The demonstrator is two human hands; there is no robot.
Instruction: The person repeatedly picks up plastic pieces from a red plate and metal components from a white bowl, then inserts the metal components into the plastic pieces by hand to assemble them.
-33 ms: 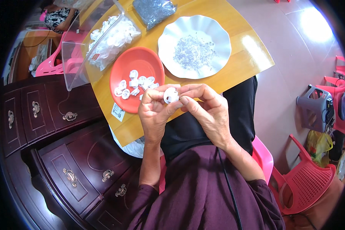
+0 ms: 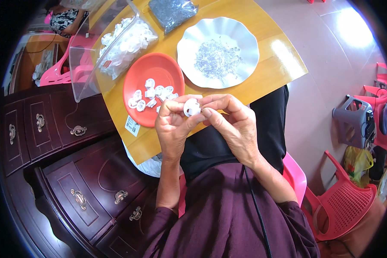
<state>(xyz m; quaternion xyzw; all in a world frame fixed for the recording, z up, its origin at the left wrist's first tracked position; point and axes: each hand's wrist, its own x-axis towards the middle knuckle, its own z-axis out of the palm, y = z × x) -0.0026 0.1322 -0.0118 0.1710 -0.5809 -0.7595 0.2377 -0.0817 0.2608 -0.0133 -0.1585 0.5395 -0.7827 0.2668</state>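
Note:
Both my hands meet over the near edge of the yellow table (image 2: 279,60), pinching one small white plastic part (image 2: 192,107) between them. My left hand (image 2: 173,129) grips it from the left with thumb and fingers. My right hand (image 2: 233,124) presses on it from the right with its fingertips. Just beyond my hands a red plate (image 2: 159,69) carries several similar white parts (image 2: 152,93). To its right stands a white scalloped plate (image 2: 247,41) with a heap of tiny metal pieces (image 2: 217,58).
A clear plastic container (image 2: 84,64) full of white parts (image 2: 127,38) lies at the table's left. A bag of dark small pieces (image 2: 172,10) is at the far edge. Dark wooden drawers (image 2: 73,189) stand left, a grey stool (image 2: 352,120) and red chairs (image 2: 344,206) right. Another person (image 2: 62,17) sits far left.

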